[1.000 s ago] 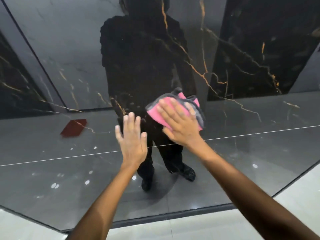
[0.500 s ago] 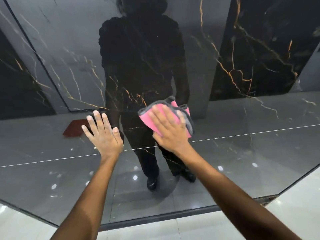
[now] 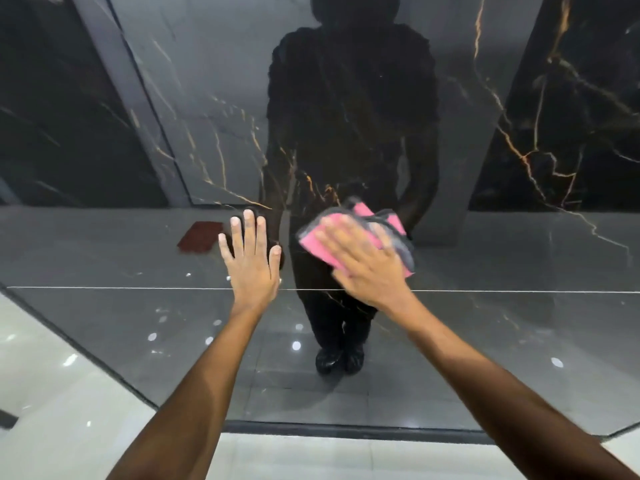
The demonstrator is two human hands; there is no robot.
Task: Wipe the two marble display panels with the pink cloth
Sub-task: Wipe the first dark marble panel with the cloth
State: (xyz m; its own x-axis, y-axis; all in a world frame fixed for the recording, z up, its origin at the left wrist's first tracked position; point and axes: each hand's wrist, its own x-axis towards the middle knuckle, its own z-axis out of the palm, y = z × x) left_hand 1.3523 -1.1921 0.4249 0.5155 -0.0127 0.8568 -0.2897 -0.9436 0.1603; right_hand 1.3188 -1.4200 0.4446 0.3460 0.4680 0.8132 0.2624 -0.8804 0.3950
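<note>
Pink cloth (image 3: 313, 244), grey-edged, bunched flat against dark gold-veined marble panel (image 3: 214, 140), near its middle. Right hand (image 3: 367, 271) presses cloth with straight, spread fingers (image 3: 332, 223). Left hand (image 3: 251, 261) just beside, palm flat on panel, fingers extended. Pale floor (image 3: 52, 393) below panel.

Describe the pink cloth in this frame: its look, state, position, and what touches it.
The pink cloth is soft, towel-like fabric, bright pink with a grey edging or reverse side showing along its top and right. It is folded or bunched, not spread out, and lies flat against the glossy dark marble panel. The right hand presses it to the panel with straight, spread fingers, covering its middle. The left hand rests on the panel beside it, apart from the cloth.
</note>
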